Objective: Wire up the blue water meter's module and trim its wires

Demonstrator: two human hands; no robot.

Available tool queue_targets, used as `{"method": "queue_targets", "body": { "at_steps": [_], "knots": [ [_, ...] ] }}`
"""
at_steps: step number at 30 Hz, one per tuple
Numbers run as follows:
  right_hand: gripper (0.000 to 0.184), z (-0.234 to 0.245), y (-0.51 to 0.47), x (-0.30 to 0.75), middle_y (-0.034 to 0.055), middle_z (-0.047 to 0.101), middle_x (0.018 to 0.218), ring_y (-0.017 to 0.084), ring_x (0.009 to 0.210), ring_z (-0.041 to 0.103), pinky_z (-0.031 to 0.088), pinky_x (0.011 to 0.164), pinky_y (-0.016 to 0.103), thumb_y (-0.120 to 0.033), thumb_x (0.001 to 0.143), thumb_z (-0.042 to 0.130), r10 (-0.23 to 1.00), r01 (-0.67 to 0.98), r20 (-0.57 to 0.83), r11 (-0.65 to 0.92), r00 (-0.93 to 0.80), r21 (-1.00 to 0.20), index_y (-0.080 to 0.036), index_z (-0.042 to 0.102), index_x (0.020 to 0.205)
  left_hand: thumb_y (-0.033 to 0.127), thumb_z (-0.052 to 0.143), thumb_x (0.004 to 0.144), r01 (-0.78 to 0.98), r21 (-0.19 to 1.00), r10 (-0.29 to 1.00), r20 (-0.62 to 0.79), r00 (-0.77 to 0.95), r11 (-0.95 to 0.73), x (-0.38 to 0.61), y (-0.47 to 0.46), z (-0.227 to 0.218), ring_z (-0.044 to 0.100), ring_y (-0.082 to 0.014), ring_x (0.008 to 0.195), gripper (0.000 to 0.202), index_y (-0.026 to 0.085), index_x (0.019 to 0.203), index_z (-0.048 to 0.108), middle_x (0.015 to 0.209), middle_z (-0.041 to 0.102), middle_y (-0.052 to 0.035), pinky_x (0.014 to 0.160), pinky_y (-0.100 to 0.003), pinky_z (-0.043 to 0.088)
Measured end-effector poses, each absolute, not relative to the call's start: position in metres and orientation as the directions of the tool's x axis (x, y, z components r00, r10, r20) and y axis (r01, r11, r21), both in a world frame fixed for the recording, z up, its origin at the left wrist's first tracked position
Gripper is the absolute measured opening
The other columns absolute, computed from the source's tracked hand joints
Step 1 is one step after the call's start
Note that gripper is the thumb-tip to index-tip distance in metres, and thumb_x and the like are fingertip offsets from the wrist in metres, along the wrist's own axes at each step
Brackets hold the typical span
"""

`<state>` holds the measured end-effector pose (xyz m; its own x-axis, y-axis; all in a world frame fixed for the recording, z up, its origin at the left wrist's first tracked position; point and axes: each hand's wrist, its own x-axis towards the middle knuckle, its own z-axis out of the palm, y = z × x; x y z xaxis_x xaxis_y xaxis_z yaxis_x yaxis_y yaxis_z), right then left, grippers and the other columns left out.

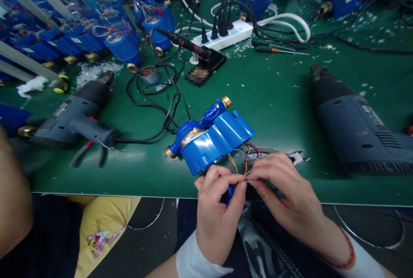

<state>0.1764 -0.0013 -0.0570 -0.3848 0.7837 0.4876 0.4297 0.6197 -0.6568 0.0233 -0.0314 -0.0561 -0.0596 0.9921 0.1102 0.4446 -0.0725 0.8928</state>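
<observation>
Blue meter [214, 142] rests on the green bench top [274, 88], on the far side of both hands and a little to the left of where their fingertips meet. Its long axis is oblique: one brass end [171, 153] at near left, the other brass end [226, 101] at far right. The casing side faces the person.

Thin coloured wires [250, 154] leave the casing along its near edge, toward the right, and run nearward to the fingers. Left hand [217, 205]: thumb and forefinger in a narrow pinch at the wire ends. Right hand [287, 196]: also a narrow pinch, tip to tip with the left; which strand each grips cannot be told — the contact is too small.

Key relation: the wires' short span between casing and pinch. Judged to leave little slack for either hand to pull nearward. The left hand is nearer the casing, just beside its near edge; the right hand lies nearer the wire bundle. A grey cable [267, 151] passes beyond the right fingers. Heat gun [358, 127] lies to the right — well apart from the meter.
</observation>
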Motion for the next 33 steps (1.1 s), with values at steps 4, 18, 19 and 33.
{"method": "queue_targets", "body": {
  "at_steps": [4,18,19,33],
  "knots": [
    [0.016,-0.062,-0.003,0.172,0.0044,0.058,0.089,0.019,0.085,0.05,0.039,0.076,0.034,-0.002,0.09,0.048,0.795,0.476,0.485,0.607,-0.365,-0.636,-0.017,0.052,0.088,0.009,0.062,0.082,0.441,0.894,0.992,0.11,-0.057,-0.074,0.024,-0.032,-0.056,0.057,-0.0138,0.076,0.016,0.022,0.082,0.07,0.078,0.058,0.002,0.069,-0.029,0.038],
    [0.018,-0.072,-0.01,0.158,-0.0005,0.05,0.082,0.017,0.084,0.047,0.033,0.076,0.031,-0.004,0.089,0.053,0.92,0.254,0.367,0.39,-0.136,-0.885,-0.02,0.05,0.08,0.012,0.064,0.083,0.403,0.914,0.991,0.099,-0.086,-0.056,0.024,-0.032,-0.058,0.057,-0.0122,0.075,0.014,0.024,0.081,0.071,0.076,0.059,0.0036,0.07,-0.027,0.039],
    [0.018,-0.073,-0.01,0.158,-0.0004,0.05,0.082,0.017,0.084,0.047,0.034,0.075,0.03,-0.005,0.089,0.053,0.93,0.226,0.344,0.365,-0.129,-0.903,-0.02,0.051,0.08,0.012,0.064,0.083,0.4,0.915,0.991,0.103,-0.089,-0.059,0.024,-0.031,-0.058,0.057,-0.0119,0.074,0.014,0.024,0.081,0.071,0.075,0.058,0.004,0.07,-0.027,0.039],
    [0.009,-0.074,-0.003,0.186,0.0052,0.052,0.103,0.021,0.1,0.046,0.033,0.088,0.035,-0.016,0.092,0.056,0.846,0.42,0.441,0.533,-0.301,-0.734,-0.019,0.058,0.1,0.016,0.056,0.09,0.395,0.918,0.996,0.061,-0.065,-0.03,0.023,-0.035,-0.057,0.054,-0.0112,0.084,0.013,0.025,0.083,0.063,0.083,0.056,0.005,0.077,-0.023,0.038]
  ]
}}
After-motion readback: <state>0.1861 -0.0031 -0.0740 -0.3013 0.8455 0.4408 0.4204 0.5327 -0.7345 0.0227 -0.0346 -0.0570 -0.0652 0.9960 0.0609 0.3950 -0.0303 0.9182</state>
